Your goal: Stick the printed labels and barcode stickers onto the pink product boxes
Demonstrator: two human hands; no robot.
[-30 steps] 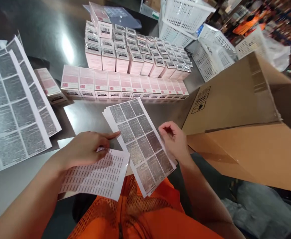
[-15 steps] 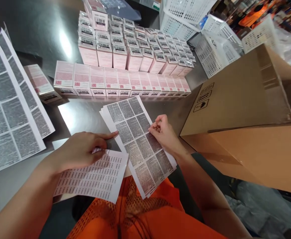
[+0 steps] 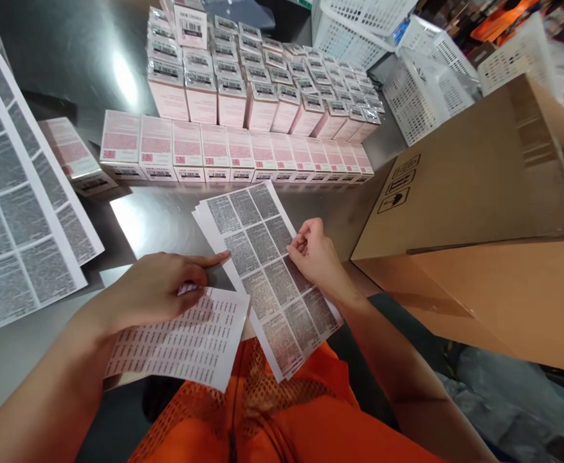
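Note:
A stack of label sheets [image 3: 267, 276], printed with a grid of dark text blocks, lies slanted in front of me, overhanging the table's near edge. My left hand [image 3: 166, 286] points its index finger onto the stack's left edge. Its other fingers are curled, with the thumb closed on a sheet of small labels [image 3: 185, 344] that carries rows of short print. At the right side of the grid, my right hand [image 3: 318, 257] pinches thumb and index finger at the corner of a label. Whether that corner is lifted is hidden by the fingers.
Pink boxes [image 3: 185, 151] stand in a row behind the sheets, with wrapped ones [image 3: 262, 96] behind. One box [image 3: 76, 161] sits apart, near larger label sheets [image 3: 16, 212]. An open carton [image 3: 460, 180] is at right, with white baskets [image 3: 354, 38] beyond. The table [image 3: 141, 218] is shiny metal.
The view has shifted slightly. Both hands keep their places on the sheets, and the right fingers stay pinched at the same label.

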